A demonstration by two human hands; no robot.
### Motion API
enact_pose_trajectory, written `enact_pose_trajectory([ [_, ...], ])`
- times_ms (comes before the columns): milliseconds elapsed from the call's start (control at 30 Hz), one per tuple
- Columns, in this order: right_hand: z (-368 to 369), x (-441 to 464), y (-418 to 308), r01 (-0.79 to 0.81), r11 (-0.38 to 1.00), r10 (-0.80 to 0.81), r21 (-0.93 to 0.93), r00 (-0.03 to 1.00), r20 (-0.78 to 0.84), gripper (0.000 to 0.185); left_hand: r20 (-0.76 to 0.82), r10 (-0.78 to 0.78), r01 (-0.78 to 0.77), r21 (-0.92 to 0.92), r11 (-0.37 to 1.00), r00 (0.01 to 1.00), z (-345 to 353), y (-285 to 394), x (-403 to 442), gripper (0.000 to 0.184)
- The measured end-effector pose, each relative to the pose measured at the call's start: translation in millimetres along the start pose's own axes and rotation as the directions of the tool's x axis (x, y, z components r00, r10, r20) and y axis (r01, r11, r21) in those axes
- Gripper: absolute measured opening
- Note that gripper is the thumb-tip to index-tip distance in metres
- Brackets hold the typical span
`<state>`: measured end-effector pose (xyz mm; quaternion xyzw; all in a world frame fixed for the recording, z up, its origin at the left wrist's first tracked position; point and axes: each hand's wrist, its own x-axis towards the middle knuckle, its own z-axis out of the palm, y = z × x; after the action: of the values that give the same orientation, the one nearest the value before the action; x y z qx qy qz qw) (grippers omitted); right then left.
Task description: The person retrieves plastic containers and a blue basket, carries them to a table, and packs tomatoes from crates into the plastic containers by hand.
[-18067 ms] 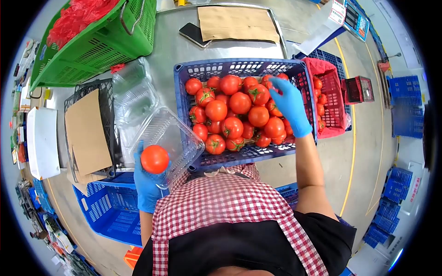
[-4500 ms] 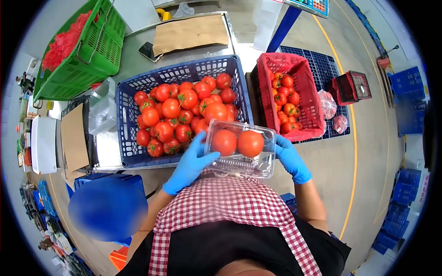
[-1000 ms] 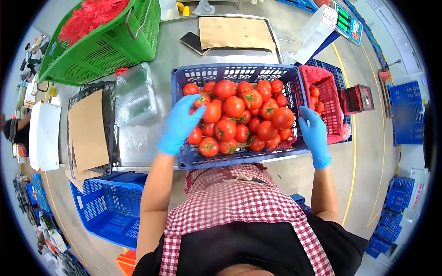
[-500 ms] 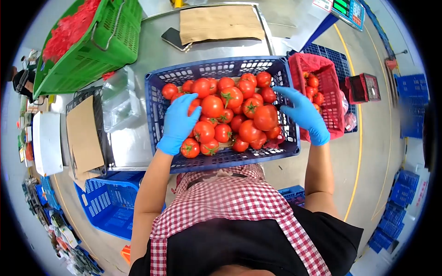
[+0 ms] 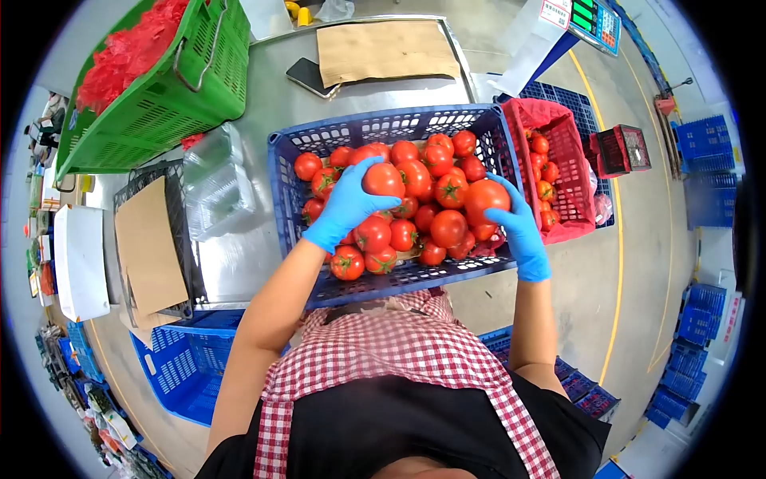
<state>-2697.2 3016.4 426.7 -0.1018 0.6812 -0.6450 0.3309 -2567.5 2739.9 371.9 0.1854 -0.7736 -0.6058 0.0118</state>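
A dark blue plastic crate [image 5: 351,126] full of red tomatoes [image 5: 449,228] stands at the table's near edge, in front of my body. My left hand [image 5: 348,209], in a blue glove, has its thumb and fingers curled round a tomato [image 5: 384,180] on top of the pile. At the crate's right side my gloved right hand [image 5: 523,235] grips a large tomato [image 5: 486,200] between thumb and fingers. Some tomatoes carry green stems. Part of the pile lies hidden under my left hand.
Clear plastic boxes [image 5: 219,191] and a green basket [image 5: 171,104] with red netting stand left. Behind the crate lie brown cardboard [image 5: 387,54] and a phone [image 5: 309,77]. To the right are a red-lined crate [image 5: 568,180] with tomatoes and a scale [image 5: 594,25].
My left hand has moved right and closed round a tomato. My right hand has come inward onto the large tomato, which now sits further right. The view has shifted slightly.
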Motion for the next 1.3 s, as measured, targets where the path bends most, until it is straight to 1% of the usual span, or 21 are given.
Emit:
enact_pose_trajectory([
  [100, 3, -7, 17, -0.259, 0.745, 0.167, 0.615, 0.965, 0.203, 0.061, 0.334, -0.066, 0.297, -0.709, 0.64, 0.94, -34, 35, -28, 0.069],
  [167, 32, -8, 14, -0.295, 0.58, 0.132, 0.76, 0.954, 0.27, 0.066, 0.509, -0.059, 0.511, -0.843, 0.166, 0.859, -49, 35, -47, 0.066],
  [233, 69, -10, 9, -0.332, 0.36, 0.156, 0.872, 0.943, 0.295, 0.068, 0.504, 0.019, 0.505, -0.863, -0.022, 0.863, -61, 29, -60, 0.07],
  [300, 95, -5, 13, -0.392, 0.354, 0.088, 0.849, 0.918, 0.388, 0.068, 0.382, -0.02, 0.368, -0.873, 0.318, 0.924, -79, 33, -80, 0.07],
  [367, 124, 2, 18, -0.41, 0.393, 0.022, 0.823, 0.899, 0.438, 0.066, 0.271, 0.009, 0.247, -0.889, 0.385, 0.962, -96, 30, -97, 0.071],
  [433, 152, 10, 15, -0.462, 0.506, 0.071, 0.728, 0.864, 0.498, 0.065, 0.158, 0.07, 0.143, -0.972, 0.189, 0.985, -119, 22, -115, 0.072],
  [467, 173, 12, 1, -0.47, 0.569, 0.093, 0.675, 0.852, 0.515, 0.064, 0.044, 0.063, 0.015, -0.917, 0.398, 0.997, -139, 19, -124, 0.074],
  [533, 220, 17, -22, -0.481, 0.641, 0.11, 0.597, 0.829, 0.549, 0.062, -0.127, -0.135, -0.038, -0.85, 0.526, 0.983, -185, -20, -148, 0.072],
  [567, 239, 27, -21, -0.594, 0.55, 0.148, 0.587, 0.761, 0.632, 0.061, -0.208, -0.223, -0.041, -0.811, 0.583, 0.952, -206, -30, -161, 0.072],
  [633, 284, 41, -23, -0.596, 0.531, 0.106, 0.602, 0.751, 0.651, 0.061, -0.242, -0.17, -0.145, -0.883, 0.445, 0.955, -240, -36, -183, 0.073],
  [667, 304, 50, -14, -0.394, 0.803, 0.061, 0.447, 0.801, 0.595, 0.059, -0.26, -0.138, -0.194, -0.909, 0.368, 0.956, -254, -37, -189, 0.074],
  [700, 319, 58, -12, -0.588, 0.635, 0.157, 0.502, 0.734, 0.661, 0.055, -0.319, -0.19, -0.188, -0.845, 0.5, 0.929, -266, -43, -192, 0.071],
  [767, 356, 72, -10, -0.542, 0.776, 0.184, 0.323, 0.684, 0.706, 0.056, -0.447, -0.267, -0.126, -0.675, 0.727, 0.854, -287, -50, -197, 0.065],
  [800, 376, 80, -6, -0.371, 0.906, 0.141, 0.203, 0.717, 0.682, 0.058, -0.542, -0.193, -0.054, -0.406, 0.912, 0.818, -294, -51, -193, 0.068],
  [867, 413, 98, 8, 0.024, 0.997, 0.028, -0.069, 0.75, 0.661, 0.063, -0.563, -0.154, 0.092, -0.137, 0.986, 0.812, -306, -63, -182, 0.069],
  [967, 454, 130, 39, 0.501, 0.78, -0.158, -0.375, 0.738, 0.656, 0.073, -0.541, 0.039, 0.16, 0.316, 0.935, 0.84, -321, -98, -164, 0.07],
  [1033, 467, 138, 53, 0.674, 0.523, -0.226, -0.522, 0.7, 0.677, 0.072, -0.464, 0.145, 0.218, 0.641, 0.736, 0.874, -323, -119, -151, 0.071],
  [1100, 474, 142, 59, 0.81, 0.167, -0.231, -0.562, 0.587, 0.776, 0.071, -0.443, 0.16, 0.244, 0.719, 0.65, 0.882, -315, -128, -144, 0.07],
  [1133, 474, 140, 60, 0.836, 0.11, -0.243, -0.538, 0.547, 0.801, 0.07, -0.447, 0.15, 0.261, 0.727, 0.635, 0.882, -309, -131, -143, 0.07],
  [1233, 469, 129, 57, 0.82, 0.121, -0.187, -0.559, 0.572, 0.798, 0.07, -0.473, 0.144, 0.221, 0.632, 0.743, 0.869, -305, -140, -151, 0.059],
  [1300, 455, 139, 64, 0.773, 0.402, -0.354, -0.491, 0.625, 0.695, 0.061, -0.524, 0.199, 0.083, 0.466, 0.881, 0.828, -311, -157, -157, 0.049],
])
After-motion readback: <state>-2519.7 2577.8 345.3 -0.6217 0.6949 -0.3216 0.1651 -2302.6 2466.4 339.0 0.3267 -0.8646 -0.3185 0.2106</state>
